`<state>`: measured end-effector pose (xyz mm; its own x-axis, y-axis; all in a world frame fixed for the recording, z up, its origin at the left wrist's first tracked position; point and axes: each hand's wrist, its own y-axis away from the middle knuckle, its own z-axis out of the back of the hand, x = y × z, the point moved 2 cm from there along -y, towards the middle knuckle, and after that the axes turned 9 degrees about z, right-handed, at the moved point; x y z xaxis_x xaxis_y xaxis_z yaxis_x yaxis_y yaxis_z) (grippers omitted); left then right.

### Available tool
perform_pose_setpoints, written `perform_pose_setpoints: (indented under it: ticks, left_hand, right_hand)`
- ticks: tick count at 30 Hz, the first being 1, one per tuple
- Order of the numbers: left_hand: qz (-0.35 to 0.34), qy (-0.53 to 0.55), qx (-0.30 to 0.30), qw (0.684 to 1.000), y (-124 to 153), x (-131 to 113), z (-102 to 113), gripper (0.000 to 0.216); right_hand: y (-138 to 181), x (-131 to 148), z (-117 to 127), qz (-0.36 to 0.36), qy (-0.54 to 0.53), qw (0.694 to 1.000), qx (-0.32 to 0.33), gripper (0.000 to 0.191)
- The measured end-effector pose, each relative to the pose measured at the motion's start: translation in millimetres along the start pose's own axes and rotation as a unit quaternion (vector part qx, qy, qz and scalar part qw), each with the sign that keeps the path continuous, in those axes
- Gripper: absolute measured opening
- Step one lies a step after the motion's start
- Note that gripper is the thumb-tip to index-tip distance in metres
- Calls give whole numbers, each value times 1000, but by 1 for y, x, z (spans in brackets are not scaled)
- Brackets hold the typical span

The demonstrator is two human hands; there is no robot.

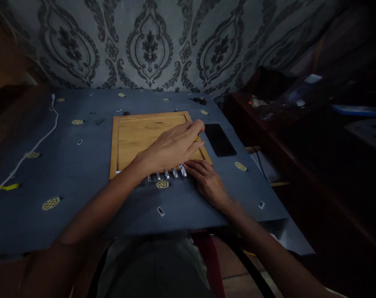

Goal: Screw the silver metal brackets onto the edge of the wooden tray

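Note:
A wooden board (132, 138) with a raised rim lies on the blue patterned tablecloth. My left hand (172, 142) reaches across its right half, fingers closed around a small yellow-and-black object (197, 136), mostly hidden by the fingers. Several shiny silver strips (167, 174) stick out over the board's front edge. By the rightmost strip (183, 170), my right hand (208, 180) rests with its fingers stretched over the board's front right corner. Its thumb is hidden, and whether the fingertips press on the strip is unclear.
A black phone (220, 140) lies right of the board. Dark keys or a similar small item (199, 100) lie behind it. At left are a white cable (35, 147) and a yellow piece (10, 187). A cluttered dark reddish surface (252, 109) stands to the right.

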<state>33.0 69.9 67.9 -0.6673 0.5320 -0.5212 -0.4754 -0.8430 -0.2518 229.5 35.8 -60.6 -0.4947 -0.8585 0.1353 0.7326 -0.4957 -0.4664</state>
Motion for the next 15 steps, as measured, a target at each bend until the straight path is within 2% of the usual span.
perform_pose_setpoints:
  ticks: [3,6,9,15]
  left_hand:
    - [13,-26,21,999,3,-2,10,10]
    - [16,-19,-18,1000,4,-10,23,7]
    - [12,-7,-28,999,7,-18,30,10]
    - [15,15,-1,1000,8,-17,18,14]
  right_hand:
    - [0,0,1,-3,-3,1000,12,63]
    - [1,0,2,-6,-2,1000,13,65]
    - [0,0,2,-5,-1,1000,11,65]
    - [-1,0,2,18,7,1000,-6,67]
